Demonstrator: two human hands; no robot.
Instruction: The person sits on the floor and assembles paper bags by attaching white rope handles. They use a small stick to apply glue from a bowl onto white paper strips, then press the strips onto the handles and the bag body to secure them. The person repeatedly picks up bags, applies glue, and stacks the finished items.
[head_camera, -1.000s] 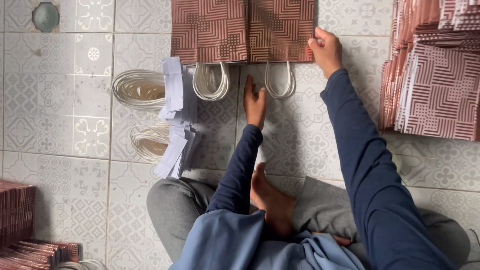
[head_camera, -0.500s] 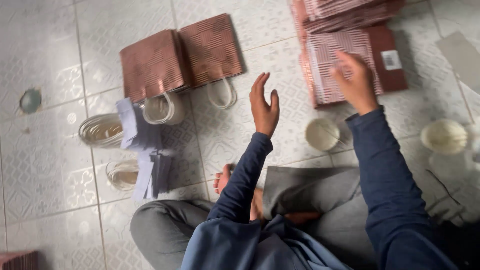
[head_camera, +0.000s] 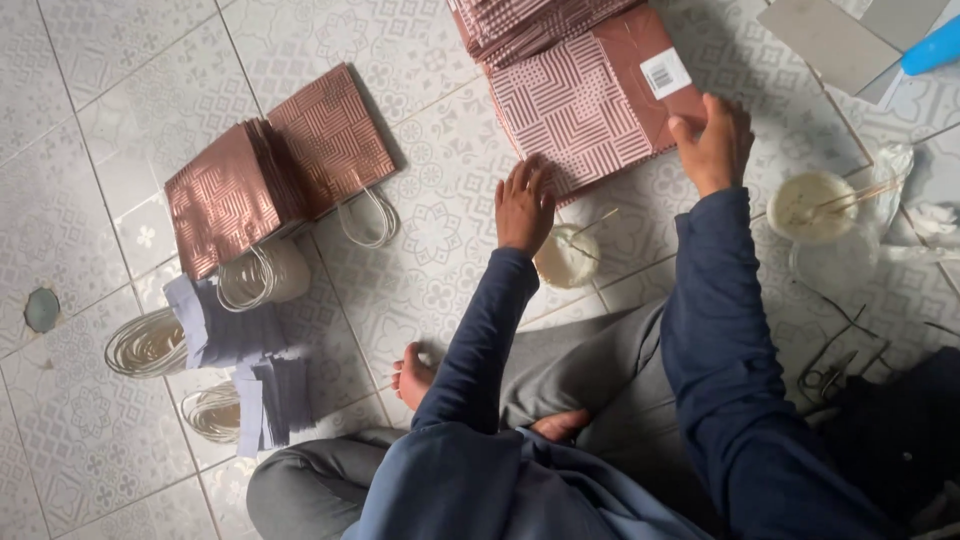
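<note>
Two coils of pale cord (head_camera: 148, 345) lie at the far left on the tiled floor (head_camera: 420, 270), beside strips of grey paper (head_camera: 240, 360) and two finished pink patterned bags (head_camera: 280, 170) with cord handles. Further right, the left hand (head_camera: 524, 205) rests with fingers spread and flat on the near edge of a flat pink patterned bag (head_camera: 590, 105), gripping nothing, just above a small cup of glue (head_camera: 566, 256). The right hand (head_camera: 716, 143) pinches that bag's right edge, near a second glue cup (head_camera: 812, 205).

Home craft workspace: patterned tiled floor (head_camera: 420, 260), stacked paper bags (head_camera: 270, 180), glue cup (head_camera: 565, 258).
</note>
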